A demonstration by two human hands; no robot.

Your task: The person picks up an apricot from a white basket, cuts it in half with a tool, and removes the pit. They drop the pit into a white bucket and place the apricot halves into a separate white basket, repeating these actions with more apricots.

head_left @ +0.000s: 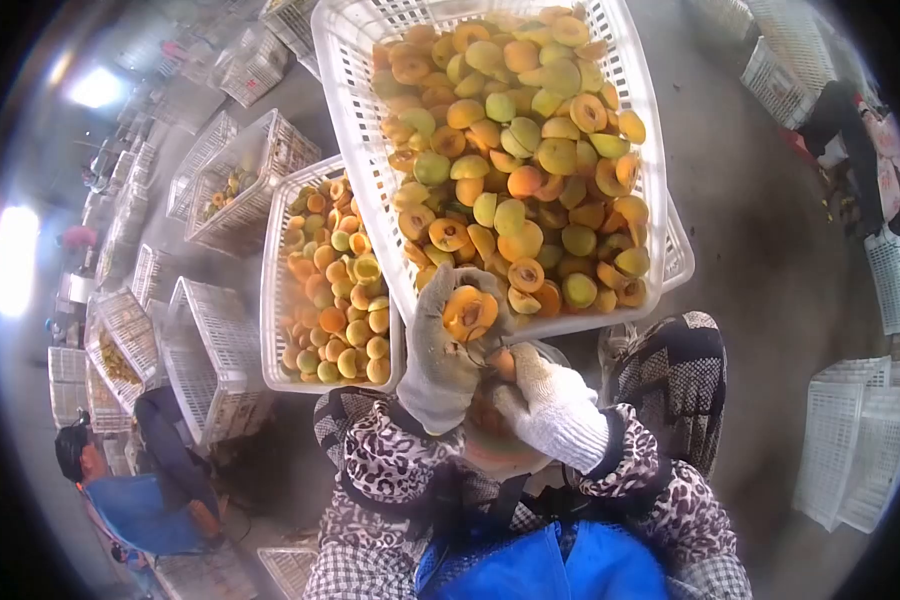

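My left hand (438, 365), in a greyish glove, is closed around an apricot half (468, 313) with its cut face turned up. Close beside it, my right hand (560, 405) wears a white knit glove with the fingers curled in. A small orange-brown piece (503, 364) shows at its fingertips; I cannot make out what it is. Just beyond both hands stands a large white plastic crate (654, 190) full of halved apricots (525, 180). Under my hands, between my knees, sits a round container (505, 455), mostly hidden.
A second white crate (267, 300) of apricot halves stands on the left. Farther left are a white crate on its side (205, 365) and more crates (255, 180). Stacked crates (855, 440) stand at the right. A person in blue (155, 510) sits at the lower left.
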